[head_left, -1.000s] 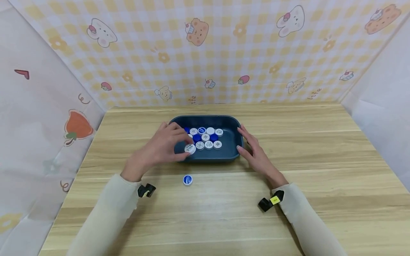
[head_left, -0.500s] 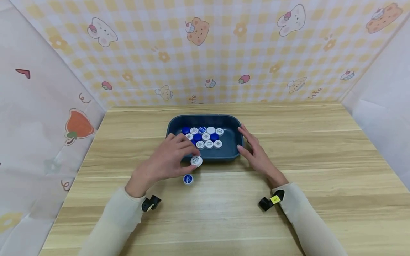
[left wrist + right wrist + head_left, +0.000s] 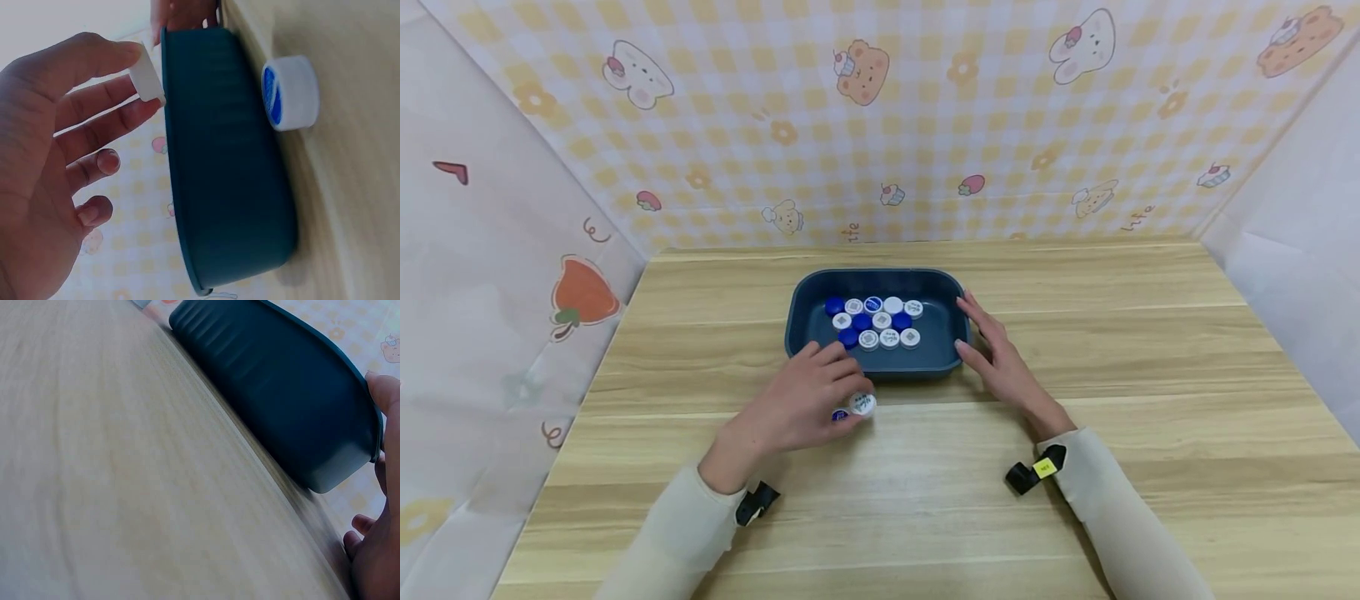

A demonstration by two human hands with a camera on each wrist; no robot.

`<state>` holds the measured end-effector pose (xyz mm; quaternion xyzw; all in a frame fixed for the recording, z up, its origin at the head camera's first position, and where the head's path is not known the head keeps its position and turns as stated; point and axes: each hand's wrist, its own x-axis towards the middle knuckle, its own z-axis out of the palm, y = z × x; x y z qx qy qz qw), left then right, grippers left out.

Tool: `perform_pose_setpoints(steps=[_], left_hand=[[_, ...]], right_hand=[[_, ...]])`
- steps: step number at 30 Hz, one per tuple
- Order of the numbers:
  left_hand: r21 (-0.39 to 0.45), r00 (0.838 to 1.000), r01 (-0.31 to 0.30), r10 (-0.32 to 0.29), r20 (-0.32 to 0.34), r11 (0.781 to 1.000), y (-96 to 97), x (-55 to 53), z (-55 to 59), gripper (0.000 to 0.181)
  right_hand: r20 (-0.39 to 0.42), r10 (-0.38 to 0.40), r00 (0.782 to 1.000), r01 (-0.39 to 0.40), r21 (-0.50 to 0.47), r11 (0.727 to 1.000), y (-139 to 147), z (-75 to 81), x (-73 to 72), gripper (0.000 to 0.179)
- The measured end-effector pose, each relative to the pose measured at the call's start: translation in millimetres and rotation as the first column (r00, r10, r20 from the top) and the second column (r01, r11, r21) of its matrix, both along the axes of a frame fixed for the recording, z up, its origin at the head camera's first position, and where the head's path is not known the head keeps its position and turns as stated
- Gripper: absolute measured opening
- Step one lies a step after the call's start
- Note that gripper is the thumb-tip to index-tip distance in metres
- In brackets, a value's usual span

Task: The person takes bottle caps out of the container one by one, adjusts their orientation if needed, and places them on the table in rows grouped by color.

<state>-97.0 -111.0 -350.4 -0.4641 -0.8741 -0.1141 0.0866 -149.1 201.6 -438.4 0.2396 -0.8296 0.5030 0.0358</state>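
Note:
My left hand (image 3: pixel 805 404) pinches a white bottle cap (image 3: pixel 863 405) with dark print between thumb and fingertips, in front of the tray. In the left wrist view this white cap (image 3: pixel 146 78) is edge-on, clear of the tray's outer wall. A second cap with a blue printed face (image 3: pixel 290 94) lies on the table, partly covered by the left hand in the head view. My right hand (image 3: pixel 1003 367) holds the right end of the dark blue tray (image 3: pixel 938 337), thumb and forefinger over its rim. Inside stand three rows of blue and white caps (image 3: pixel 882 321).
The wooden table (image 3: pixel 940 500) runs back to a wall sheet (image 3: pixel 925 125) with yellow checks and cartoon prints. White sheets also close off both sides. A small black device (image 3: pixel 756 503) is strapped at the left wrist, another (image 3: pixel 1033 471) at the right.
The left hand has lifted the white cap out of the tray's front left and carried it over the front rim towards the blue-printed cap. The right hand has stayed put.

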Motion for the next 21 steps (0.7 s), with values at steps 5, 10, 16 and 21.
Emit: perform_pose_setpoints(steps=[5,10,16,21], left_hand=[[-0.052,1.000,-0.002,0.002,0.003,0.999,4.5,7.8,-7.6,0.028],[-0.109,0.998,-0.032,0.037,0.044,0.994,9.7,14.8,-17.2,0.027],[-0.188,0.990,-0.090,0.108,0.089,0.978,14.0,19.2,-26.4,0.026],[-0.225,0.988,-0.108,0.130,0.084,0.968,14.9,19.1,-32.8,0.024]], right_hand=[[-0.003,0.001,1.000,-0.001,0.006,1.000,0,0.4,0.1,0.058],[-0.008,-0.001,1.000,0.001,0.006,1.000,0,1.2,0.9,0.058],[0.000,0.000,1.000,0.000,0.006,1.000,0,1.5,1.3,0.058],[0.003,-0.004,1.000,0.004,0.010,1.000,-1,0.6,0.6,0.058]])
